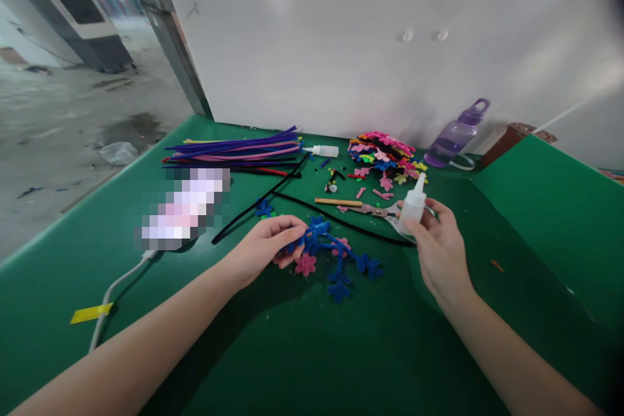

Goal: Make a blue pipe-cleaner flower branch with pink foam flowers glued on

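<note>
My left hand pinches the end of a blue pipe-cleaner stem lying on the green table; blue and pink felt flowers sit along it. My right hand holds a small white glue bottle upright, its nozzle up, just right of the stem. A long black pipe cleaner runs across the table behind my hands. Scissors lie just behind the bottle.
A bundle of purple and pink pipe cleaners lies at the back left, a second glue bottle beside it. A heap of coloured felt flowers and a purple water bottle stand by the white wall. A white cable trails left.
</note>
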The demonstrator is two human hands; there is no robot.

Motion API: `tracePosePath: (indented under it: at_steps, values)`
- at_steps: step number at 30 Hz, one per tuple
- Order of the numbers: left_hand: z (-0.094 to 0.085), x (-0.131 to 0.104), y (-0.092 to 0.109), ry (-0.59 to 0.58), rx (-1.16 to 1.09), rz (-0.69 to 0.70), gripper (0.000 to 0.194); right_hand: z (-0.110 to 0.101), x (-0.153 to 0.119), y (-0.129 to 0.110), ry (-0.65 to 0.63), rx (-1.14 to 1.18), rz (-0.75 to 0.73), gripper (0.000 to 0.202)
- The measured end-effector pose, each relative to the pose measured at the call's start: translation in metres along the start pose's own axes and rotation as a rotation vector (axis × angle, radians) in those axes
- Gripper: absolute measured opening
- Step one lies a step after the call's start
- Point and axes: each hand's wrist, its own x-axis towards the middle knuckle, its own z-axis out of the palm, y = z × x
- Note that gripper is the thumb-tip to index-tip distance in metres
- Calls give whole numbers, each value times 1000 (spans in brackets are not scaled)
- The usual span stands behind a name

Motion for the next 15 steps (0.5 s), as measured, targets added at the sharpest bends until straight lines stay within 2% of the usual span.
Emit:
tracePosePath:
  at_steps: [3, 7, 12, 15]
  values:
    - [0, 0, 0, -1, 4, -3, 22, -2, 2, 11, -74, -224, -115, 56]
    - [1, 0, 1, -5, 0, 0, 21, -6, 5, 18, -171, -454, -125, 60]
    - [1, 0, 0, -9, -4, 19, 20, -7, 3, 15, -208, -603, -158, 57]
    - [0, 0, -2, -11, -11, 32, 19, -6, 2, 14, -209, -616, -163, 58]
